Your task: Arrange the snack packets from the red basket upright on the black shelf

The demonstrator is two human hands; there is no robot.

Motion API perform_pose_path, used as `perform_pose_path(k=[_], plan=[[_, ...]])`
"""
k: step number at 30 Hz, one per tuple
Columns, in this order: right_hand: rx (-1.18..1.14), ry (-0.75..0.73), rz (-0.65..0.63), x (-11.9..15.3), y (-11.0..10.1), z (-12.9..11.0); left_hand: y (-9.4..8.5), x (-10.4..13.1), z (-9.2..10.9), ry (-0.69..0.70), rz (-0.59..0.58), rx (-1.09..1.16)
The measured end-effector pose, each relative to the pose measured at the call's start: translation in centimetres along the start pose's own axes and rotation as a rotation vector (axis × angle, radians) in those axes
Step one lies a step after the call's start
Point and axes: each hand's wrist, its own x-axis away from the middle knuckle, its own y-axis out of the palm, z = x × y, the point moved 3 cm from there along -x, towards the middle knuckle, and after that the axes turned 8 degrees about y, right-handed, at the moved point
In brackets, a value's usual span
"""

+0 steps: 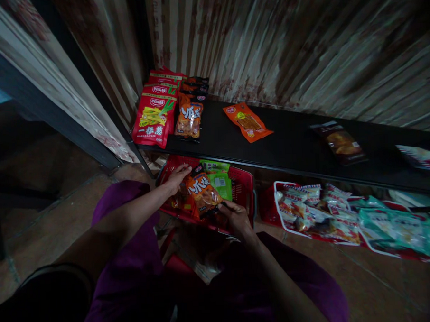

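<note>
An orange-and-black snack packet [202, 194] is held between my two hands, just over a red plastic basket [246, 185]. At its upper left edge, the fingers of my left hand [176, 180] are closed on the packet. My right hand [238, 219] pinches its lower right corner. Under and behind the packet, green snack packets [221, 182] lie in the basket with other orange ones, partly hidden. Above on the black shelf [217, 142], red snack bags [154, 118] overlap in a row beside a row of matching orange-and-black packets [189, 118].
Farther right on the shelf lie an orange packet [248, 122], a dark brown packet [340, 142] and a pale packet [419, 157]. Below stand a basket of white-and-red packets [319, 213] and one of teal packets [398, 229]. A striped curtain [267, 49] hangs behind.
</note>
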Motion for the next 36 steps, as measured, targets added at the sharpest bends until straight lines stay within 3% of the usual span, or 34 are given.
perform_pose_path(k=[3, 8, 18, 26, 32, 36], plan=[[0.051, -0.010, -0.039, 0.3, -0.2, -0.2, -0.5, 0.0, 0.4, 0.009, -0.031, -0.061], [0.167, -0.034, 0.000, 0.1, -0.9, -0.8, -0.5, 0.4, 1.1, 0.022, -0.111, -0.101], [0.140, -0.006, -0.100, 0.0, -0.1, -0.9, -0.1, 0.3, 1.8, 0.120, 0.035, -0.182], [0.266, -0.039, 0.112, -1.4, -1.3, 0.1, 0.7, 0.7, 2.6, 0.217, 0.092, -0.274], [0.335, -0.045, -0.103, -0.5, -0.2, -0.9, 0.4, -0.1, 2.6, 0.265, 0.060, -0.377], [0.227, 0.019, -0.165, 0.0, 0.4, -1.0, 0.3, -0.3, 2.4, 0.272, 0.037, -0.410]])
